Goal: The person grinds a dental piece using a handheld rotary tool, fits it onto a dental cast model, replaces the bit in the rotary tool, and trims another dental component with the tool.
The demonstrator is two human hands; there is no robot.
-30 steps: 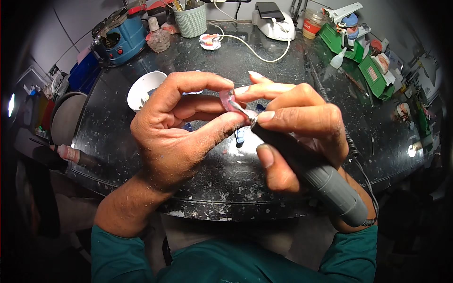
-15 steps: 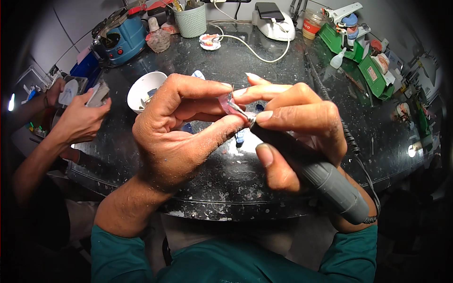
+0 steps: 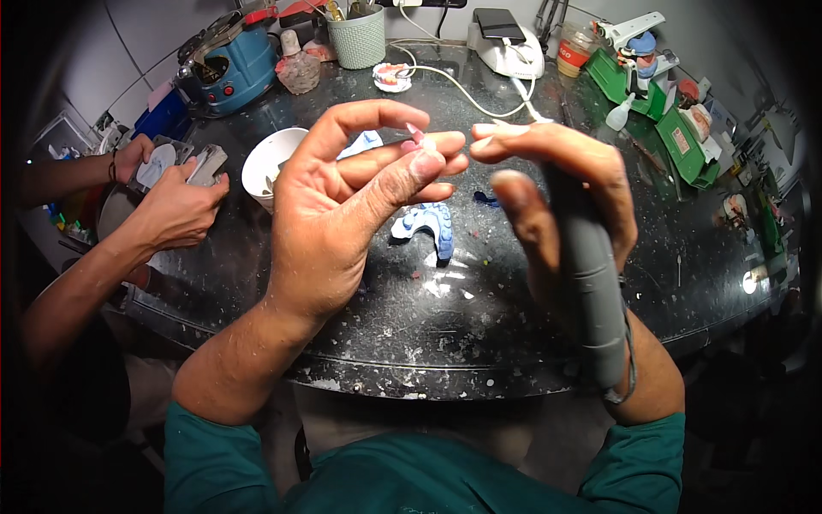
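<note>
My left hand (image 3: 330, 193) pinches a small pink denture piece (image 3: 416, 140) between the thumb and fingers, and part of it is hidden by the thumb. To the right, my right hand (image 3: 595, 167) grips a dark grey rotary handpiece (image 3: 592, 291), whose back end hangs down toward my wrist. Its tip points away from me, apart from the pink piece. Beneath my hands, a blue horseshoe-shaped dental cast (image 3: 440, 224) lies on the black table (image 3: 411, 330). Another pale blue cast (image 3: 368, 141) shows partly behind my left fingers.
A white bowl (image 3: 257, 176) stands left of my left hand. Farther left, another person's hands (image 3: 175, 206) hold a grey-white block. Along the back are a blue machine (image 3: 231, 73), a pen basket (image 3: 358, 43) and a white device (image 3: 505, 60); green trays (image 3: 685, 146) sit right.
My hands have drawn apart. The handpiece has swung more upright and away from the pink piece, baring the blue cast below. The other person's hands have shifted right in the view.
</note>
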